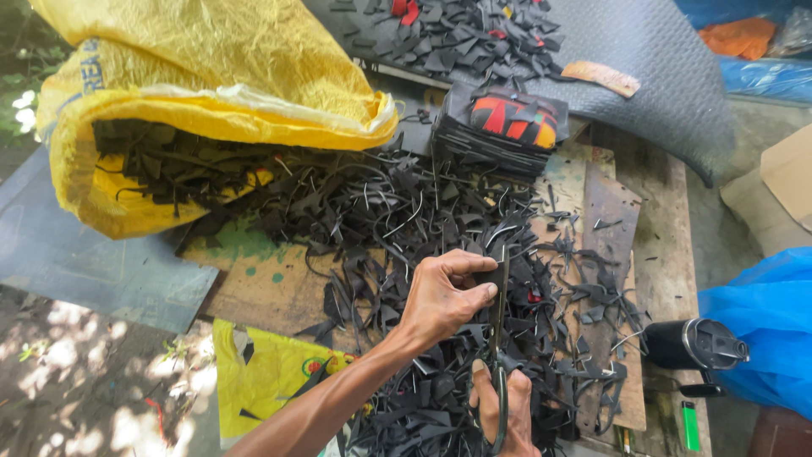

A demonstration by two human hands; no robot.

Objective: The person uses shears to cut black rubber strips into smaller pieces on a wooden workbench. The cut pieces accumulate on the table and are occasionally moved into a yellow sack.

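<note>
My left hand (444,296) pinches a small black rubber piece (488,275) between thumb and fingers, above a wide heap of black rubber scraps (381,211). My right hand (506,415), low in the view, grips the handles of a pair of scissors (499,338) whose blades point up at the piece. The blades meet the piece's lower edge. A stack of cut black pieces with red and orange print (507,123) sits beyond the heap.
A yellow woven sack (211,76) spills strips at the left. The wooden board (660,237) carries the scraps. A dark rubber mat (660,59) lies at the back, a black flask (694,343) and green lighter (690,425) at the right beside blue plastic (761,322).
</note>
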